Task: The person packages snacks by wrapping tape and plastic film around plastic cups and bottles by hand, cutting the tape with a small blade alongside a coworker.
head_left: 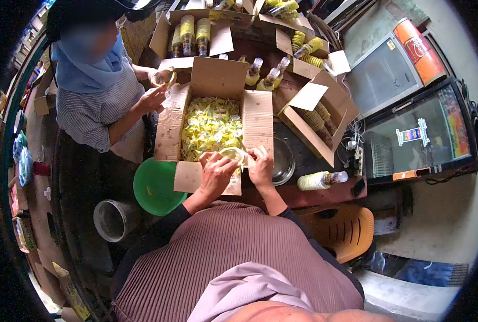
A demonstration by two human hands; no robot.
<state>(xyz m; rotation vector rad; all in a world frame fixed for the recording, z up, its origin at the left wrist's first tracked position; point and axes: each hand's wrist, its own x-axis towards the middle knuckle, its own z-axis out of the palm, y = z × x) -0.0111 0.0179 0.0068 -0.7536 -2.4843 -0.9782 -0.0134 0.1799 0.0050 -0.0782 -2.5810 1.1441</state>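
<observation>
Left hand [216, 173] and right hand [260, 166], seen in the head view, are close together over the near edge of an open cardboard box [257, 119], their fingers bent and pinching a thin, pale yellow strip [232, 153] between them; its exact shape is partly hidden by the fingers. Inside the box, just beyond the hands, lies a loose heap of yellow and whitish scraps [212, 121]. Near the left forearm is a green basin [152, 185], with a grey bucket [110, 221] farther left. Beside the right hand, a round glass bowl [285, 161] sits partly behind the box flap, and a bottle [322, 181] with a pale yellow lower part lies on its side on the surface [325, 200]. Across to the left, another person [91, 110] holds a yellow ring [172, 80] in both hands. Several upright bottles [254, 70] stand behind the box, and to their right a smaller carton [306, 132] holds ribbed yellowish items. An orange chair [351, 231] is at the lower right, below a glass-fronted fridge [410, 153].
</observation>
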